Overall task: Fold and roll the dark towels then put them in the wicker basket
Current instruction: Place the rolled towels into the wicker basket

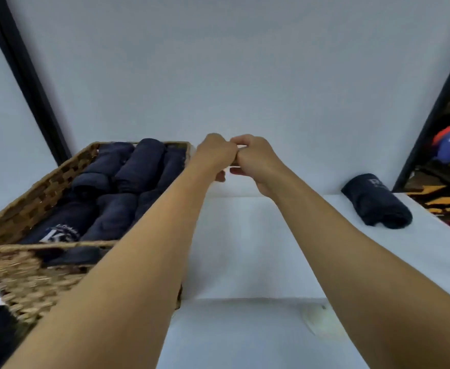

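Rolled dark towels [138, 166] are lying packed side by side in the wicker basket [27, 275] at your 9 o'clock. One more rolled towel [375, 206] is sitting on the white table [245, 249] at 3 o'clock. You are holding your left hand [213, 153] and right hand [256, 158] up at 12 o'clock, fingers curled into fists, knuckles touching.

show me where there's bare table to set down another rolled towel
The widest bare patch is the white table between the wicker basket and the lone rolled towel, beneath the left hand and right hand. The basket is crowded: rolled towels fill it nearly wall to wall.
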